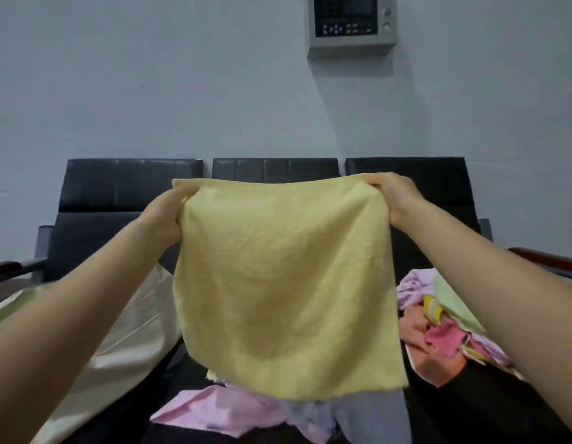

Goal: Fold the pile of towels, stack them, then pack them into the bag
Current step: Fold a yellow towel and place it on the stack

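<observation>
Nearest the camera, a yellow towel (284, 283) is held spread in the air above the black seats (124, 187), its top corners pinched by the left hand (164, 216) and right hand (396, 197). A weak pinch could drop it onto the unfolded pile (438, 322). The cream bag (124, 341) lies at the left. No writing can be read.

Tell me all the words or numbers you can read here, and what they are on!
None can be read.
Wall panel: it has a dark screen and rows of small buttons, but any marks are too small and blurred.
Yellow towel: plain, no label showing.
Pile of towels: no writing visible.
</observation>
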Motion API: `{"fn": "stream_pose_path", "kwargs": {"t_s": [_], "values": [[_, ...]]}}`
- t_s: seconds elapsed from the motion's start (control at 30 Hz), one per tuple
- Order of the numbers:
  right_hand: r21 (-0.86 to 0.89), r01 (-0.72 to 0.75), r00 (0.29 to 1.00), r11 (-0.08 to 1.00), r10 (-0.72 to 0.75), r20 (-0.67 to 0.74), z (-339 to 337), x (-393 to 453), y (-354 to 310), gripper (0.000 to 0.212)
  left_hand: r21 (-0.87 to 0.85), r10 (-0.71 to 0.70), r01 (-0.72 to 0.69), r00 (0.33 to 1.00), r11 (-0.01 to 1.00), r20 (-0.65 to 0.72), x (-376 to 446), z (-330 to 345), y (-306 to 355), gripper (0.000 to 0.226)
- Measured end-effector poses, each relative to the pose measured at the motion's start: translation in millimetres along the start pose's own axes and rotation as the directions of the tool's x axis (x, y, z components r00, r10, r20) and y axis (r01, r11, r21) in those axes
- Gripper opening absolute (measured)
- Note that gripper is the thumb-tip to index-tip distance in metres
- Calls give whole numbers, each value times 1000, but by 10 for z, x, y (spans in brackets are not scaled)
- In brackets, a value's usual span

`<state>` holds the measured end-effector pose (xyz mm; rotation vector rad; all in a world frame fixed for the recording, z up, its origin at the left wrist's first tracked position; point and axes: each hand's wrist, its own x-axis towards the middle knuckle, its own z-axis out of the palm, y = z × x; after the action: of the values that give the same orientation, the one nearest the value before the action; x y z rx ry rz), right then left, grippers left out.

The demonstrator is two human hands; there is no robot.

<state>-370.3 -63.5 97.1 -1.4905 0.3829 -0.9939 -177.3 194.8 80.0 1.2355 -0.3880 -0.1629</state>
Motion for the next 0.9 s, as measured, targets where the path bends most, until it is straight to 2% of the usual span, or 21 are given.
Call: {"fn": "stream_pose_path", "kwargs": {"t_s": [0.1, 0.17, 0.2, 0.27, 0.3, 0.37, 0.4, 0.47, 0.53, 0.67, 0.77, 0.9], "values": [[-89, -125, 992, 988, 125, -4, -49, 142, 214, 28, 169, -90, 84, 996, 982, 29, 72, -36, -102, 39], [-174, -167, 986, 970, 159, -57, -50, 257, 459, 26, 281, -101, 92, 995, 955, 17, 157, -71, -281, 37], [-269, -168, 985, 948, 147, -94, -57, 317, 613, 24, 331, -87, 77, 996, 940, 17, 212, -95, -399, 36], [-552, -119, 991, 825, 64, -118, -90, 431, 953, 16, 475, -25, 16, 1000, 880, 14, 327, -141, -687, 31], [-661, -80, 996, 747, 37, -78, -101, 456, 1124, 9, 548, 6, -14, 1000, 836, 17, 392, -166, -845, 24], [-775, -62, 998, 630, 59, -32, -105, 473, 1469, 9, 633, -2, -7, 1000, 774, 14, 477, -172, -1171, 12], [-786, -94, 995, 611, 84, -53, -103, 480, 1646, 11, 638, -34, 30, 999, 769, -6, 534, -172, -1335, 14], [-694, -214, 975, 687, 190, -113, -82, 486, 1966, 15, 587, -119, 135, 991, 798, -67, 652, -175, -1646, 8], [-514, -295, 954, 805, 273, -121, -54, 480, 2246, 20, 446, -212, 247, 969, 860, -127, 765, -205, -1942, 4], [-277, -353, 931, 894, 308, -195, -29, 433, 2783, 17, 257, -299, 329, 942, 909, -150, 887, -295, -2444, 11], [-14, -389, 905, 921, 380, -191, 17, 471, 3092, 16, 284, -256, 297, 951, 912, -173, 1004, -359, -2606, 5], [103, -395, 883, 913, 409, -232, 84, 639, 3181, 14, 411, -130, 183, 980, 893, -153, 1104, -349, -2747, 10]]}}
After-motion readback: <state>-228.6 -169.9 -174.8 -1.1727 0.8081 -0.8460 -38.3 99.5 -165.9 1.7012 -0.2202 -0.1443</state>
